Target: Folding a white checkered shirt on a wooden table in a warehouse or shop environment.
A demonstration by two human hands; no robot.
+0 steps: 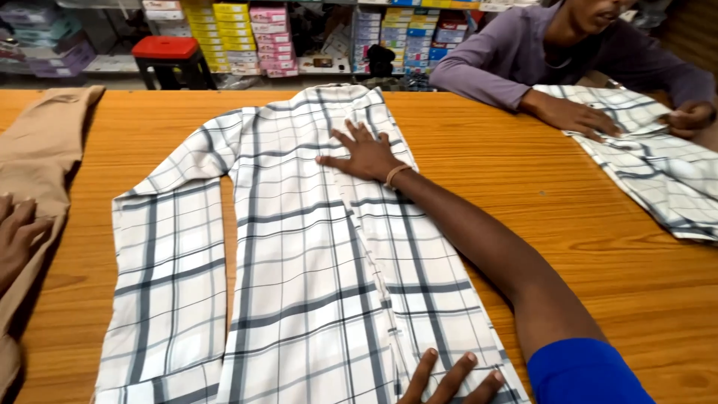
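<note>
A white shirt with grey checks (299, 247) lies flat, back up, on the orange wooden table (523, 172), one sleeve folded down along its left side. My right hand (364, 153), with a band on the wrist, rests palm down with spread fingers on the shirt's upper part near the collar; the arm reaches in from the lower right in a blue sleeve. My left hand (451, 379) shows only its fingers at the bottom edge, spread flat on the shirt's lower right part. Neither hand grips anything.
Another person in a purple top (523, 52) presses both hands on a second checked shirt (658, 172) at the far right. A third person's hand (16, 233) lies on a beige garment (41, 142) at the left edge. Behind the table are stacked boxes and a red stool (166, 49).
</note>
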